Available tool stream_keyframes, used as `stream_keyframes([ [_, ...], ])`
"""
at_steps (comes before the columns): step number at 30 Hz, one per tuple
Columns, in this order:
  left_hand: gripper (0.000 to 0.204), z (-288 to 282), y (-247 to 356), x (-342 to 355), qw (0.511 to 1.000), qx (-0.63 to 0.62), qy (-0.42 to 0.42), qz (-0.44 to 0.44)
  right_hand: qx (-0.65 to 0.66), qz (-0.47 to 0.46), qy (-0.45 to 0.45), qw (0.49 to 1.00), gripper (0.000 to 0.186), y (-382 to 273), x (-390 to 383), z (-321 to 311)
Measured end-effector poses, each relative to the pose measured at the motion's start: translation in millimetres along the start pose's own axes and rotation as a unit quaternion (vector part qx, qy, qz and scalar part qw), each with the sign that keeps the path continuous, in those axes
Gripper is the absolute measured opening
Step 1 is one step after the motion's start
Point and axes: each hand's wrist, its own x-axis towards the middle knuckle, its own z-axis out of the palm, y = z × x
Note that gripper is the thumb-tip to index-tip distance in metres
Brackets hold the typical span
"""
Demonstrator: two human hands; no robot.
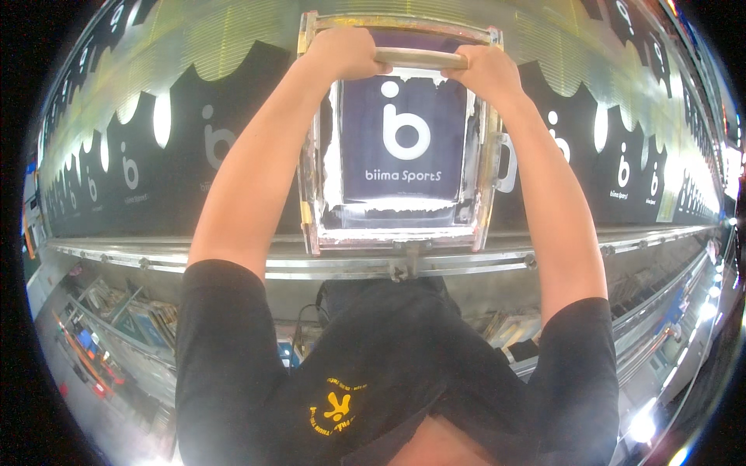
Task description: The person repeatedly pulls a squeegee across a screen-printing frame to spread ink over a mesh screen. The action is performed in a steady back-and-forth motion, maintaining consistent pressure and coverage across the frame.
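A screen-printing frame [308, 210] lies in front of me at the top middle, over the long printing table. Its mesh shows a white logo on dark blue, with white ink [388, 234] smeared along the sides and the near end. Across the far end of the frame is a squeegee [421, 58] with a pale, bar-like handle. My left hand [347, 54] is closed round the handle's left end, and my right hand [488, 71] grips its right end. The squeegee's blade is mostly hidden below the handle.
Dark garment pieces [128, 155] with white logos lie in a row on both sides of the frame. A metal rail [466, 268] runs along the table's near edge. Below it are shelves [144, 318] with stacked frames. Bright lamps [642, 427] shine at lower right.
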Motion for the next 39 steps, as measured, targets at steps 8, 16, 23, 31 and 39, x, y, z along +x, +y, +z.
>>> stream_keyframes([
  [8, 0.051, 32, 20, -39, 0.999, 0.0, 0.031, -0.01, 0.006, 0.01, 0.011, 1.0, 0.039, -5, -45, 31],
  [16, 0.04, 118, 82, -195, 0.999, -0.045, 0.015, -0.009, -0.009, -0.096, 0.071, 0.993, 0.021, -19, -220, 103],
  [23, 0.032, 133, 107, -246, 0.998, 0.037, 0.032, 0.044, 0.223, -0.168, 0.133, 0.951, 0.049, -15, -269, 91],
  [31, 0.028, 143, 119, -231, 0.987, -0.093, 0.071, 0.11, 0.329, 0.186, 0.244, 0.893, 0.062, 84, -220, 85],
  [39, 0.019, 36, 49, -90, 0.976, -0.103, 0.121, 0.147, 0.477, 0.267, 0.182, 0.817, 0.058, 89, -155, 96],
])
